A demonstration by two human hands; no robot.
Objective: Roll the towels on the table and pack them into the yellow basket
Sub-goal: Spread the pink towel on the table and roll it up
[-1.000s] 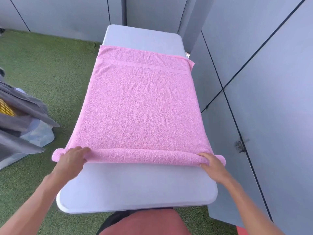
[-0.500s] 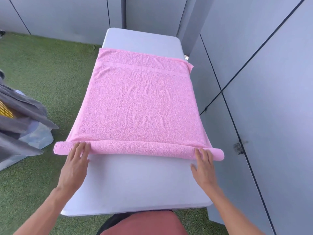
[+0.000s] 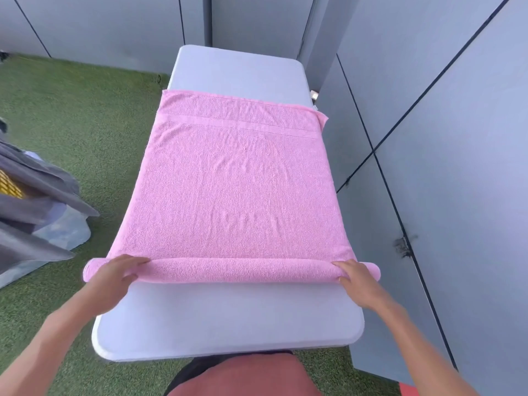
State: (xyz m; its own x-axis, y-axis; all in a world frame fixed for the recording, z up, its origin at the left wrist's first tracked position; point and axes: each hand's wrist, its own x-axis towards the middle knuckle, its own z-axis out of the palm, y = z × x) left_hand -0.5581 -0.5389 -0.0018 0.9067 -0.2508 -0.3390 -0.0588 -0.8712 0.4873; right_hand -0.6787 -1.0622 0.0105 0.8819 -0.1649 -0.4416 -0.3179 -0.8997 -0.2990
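A pink towel [image 3: 237,190] lies spread along the white table [image 3: 228,324], and its near edge is wound into a thin roll [image 3: 234,270] across the table's width. My left hand [image 3: 117,271] grips the roll's left end, fingers over the top and thumb on the near side. At the right end my right hand [image 3: 355,277] holds the roll in the same way. Both roll ends stick out past the table's sides. A corner of the yellow basket [image 3: 8,187] shows at the far left, mostly hidden under grey cloth.
Grey towels or cloths [image 3: 34,212] are heaped over the basket on the green turf [image 3: 85,118] to the left. Grey wall panels [image 3: 443,167] stand close along the table's right side and behind it. The table's far end [image 3: 237,70] is bare.
Half a second ago both hands lay flat, pushing the roll forward. Now their fingers are curled over the roll, which is slightly thicker.
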